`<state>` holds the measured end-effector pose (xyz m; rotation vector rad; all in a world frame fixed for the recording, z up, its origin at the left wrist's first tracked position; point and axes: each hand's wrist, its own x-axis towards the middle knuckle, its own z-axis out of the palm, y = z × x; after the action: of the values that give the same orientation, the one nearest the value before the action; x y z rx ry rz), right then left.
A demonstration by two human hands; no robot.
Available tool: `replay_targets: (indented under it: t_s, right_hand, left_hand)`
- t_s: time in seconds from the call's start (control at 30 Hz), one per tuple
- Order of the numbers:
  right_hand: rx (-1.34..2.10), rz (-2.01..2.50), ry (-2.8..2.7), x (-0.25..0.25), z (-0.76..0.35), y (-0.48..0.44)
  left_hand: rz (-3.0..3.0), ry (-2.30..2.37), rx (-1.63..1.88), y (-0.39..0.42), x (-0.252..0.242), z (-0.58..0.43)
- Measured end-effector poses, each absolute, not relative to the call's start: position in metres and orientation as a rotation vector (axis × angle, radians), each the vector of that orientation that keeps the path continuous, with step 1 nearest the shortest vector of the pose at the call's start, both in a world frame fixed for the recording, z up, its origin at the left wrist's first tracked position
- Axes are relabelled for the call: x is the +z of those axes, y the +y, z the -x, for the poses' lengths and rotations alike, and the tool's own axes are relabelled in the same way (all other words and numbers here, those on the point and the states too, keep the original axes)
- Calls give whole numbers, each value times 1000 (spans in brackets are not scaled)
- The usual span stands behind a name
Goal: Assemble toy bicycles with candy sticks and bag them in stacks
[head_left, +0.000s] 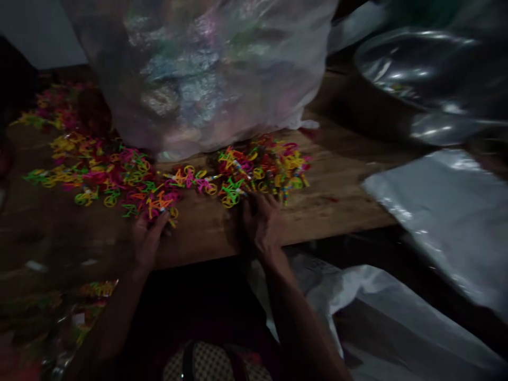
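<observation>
Small neon plastic pieces shaped like toy bicycles lie in a loose left pile and a smaller right pile on a wooden table. At the front of the left pile, my left hand pinches an orange toy bicycle between thumb and fingers. My right hand is at the front edge of the right pile, fingers bent down and close together. Whatever those fingers hold is hidden by the hand and the dim light.
A large, full translucent plastic bag stands behind the piles. To the right are a shiny clear bag and a flat whitish plastic sheet. More plastic hangs below the table edge. Packed colourful pieces show at lower left.
</observation>
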<state>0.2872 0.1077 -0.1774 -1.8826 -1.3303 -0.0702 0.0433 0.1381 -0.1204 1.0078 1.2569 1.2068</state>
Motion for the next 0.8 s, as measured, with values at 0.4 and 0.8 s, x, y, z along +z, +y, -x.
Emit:
replay_targets:
  t_s: [0.4,0.8]
  right_hand:
    - [-77,1608,-1660,-137,-217,124]
    - [97,1551,-1883,-143,-179,230]
  left_hand:
    - [-924,1334,1334,137,-124,-17]
    - [-825,941,982,116,-123,-46]
